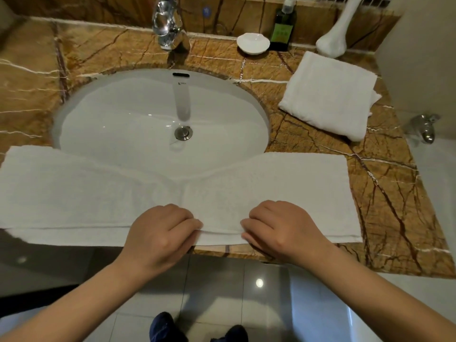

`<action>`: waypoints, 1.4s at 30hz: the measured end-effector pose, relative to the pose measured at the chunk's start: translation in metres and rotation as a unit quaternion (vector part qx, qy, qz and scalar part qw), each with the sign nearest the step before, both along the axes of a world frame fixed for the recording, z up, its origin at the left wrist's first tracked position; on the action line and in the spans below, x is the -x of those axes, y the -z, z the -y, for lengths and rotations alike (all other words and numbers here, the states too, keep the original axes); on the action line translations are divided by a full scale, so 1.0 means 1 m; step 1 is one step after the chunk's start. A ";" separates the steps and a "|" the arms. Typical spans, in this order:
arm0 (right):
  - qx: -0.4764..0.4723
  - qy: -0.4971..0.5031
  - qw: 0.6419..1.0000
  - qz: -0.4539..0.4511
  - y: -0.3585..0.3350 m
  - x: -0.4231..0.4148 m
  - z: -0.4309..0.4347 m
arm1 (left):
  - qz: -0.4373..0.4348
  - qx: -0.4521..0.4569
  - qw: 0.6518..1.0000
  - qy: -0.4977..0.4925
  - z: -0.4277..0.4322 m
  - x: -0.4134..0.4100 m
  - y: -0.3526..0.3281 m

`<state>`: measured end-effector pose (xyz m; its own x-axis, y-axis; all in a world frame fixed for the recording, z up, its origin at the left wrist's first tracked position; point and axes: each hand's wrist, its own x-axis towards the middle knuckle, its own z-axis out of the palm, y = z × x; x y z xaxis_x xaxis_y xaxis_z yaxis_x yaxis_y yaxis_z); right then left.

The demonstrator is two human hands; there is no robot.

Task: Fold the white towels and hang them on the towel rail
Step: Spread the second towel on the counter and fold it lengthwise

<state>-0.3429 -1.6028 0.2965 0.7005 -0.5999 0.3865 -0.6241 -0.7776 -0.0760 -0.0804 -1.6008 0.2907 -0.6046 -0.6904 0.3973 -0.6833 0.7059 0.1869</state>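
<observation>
1 long towel (283,183) is laid along the front of the desk (394,193). Its middle sags over the near rim of the sink (123,114), and its left end runs out of view. 1 folded towel (328,95) is set at the back right of the desk, well apart from it. The near hem of the long towel is pinched at mid-length by the left hand (160,230) and the right hand (276,228). Each grip is closed, with the fingers curled onto the cloth and a short span of hem between the 2. No towel rail is seen.

4 risks are judged:

1. The unsupported middle may be drawn into the sink if the hem is lifted unevenly. Whether the basin is wet cannot be told.
2. Part of the near edge appears to overhang the desk front, so the cloth may slide to the floor if a grip is slackened.
3. With both grips close together the far ends are left uncontrolled, and a skewed fold is likely.
4. The tap (165,23) may be struck by a wide sweep.
</observation>
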 end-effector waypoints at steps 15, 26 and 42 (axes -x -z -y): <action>0.029 -0.048 0.998 -0.008 0.000 0.005 -0.018 | 0.023 0.100 0.982 0.155 0.006 -0.005 0.011; -0.089 0.063 0.993 0.043 -0.002 -0.023 -0.020 | 0.038 0.007 0.997 -0.063 -0.007 -0.080 0.002; -0.017 0.161 0.978 0.128 -0.005 -0.140 0.010 | -0.017 0.139 0.986 -0.088 0.021 -0.134 0.008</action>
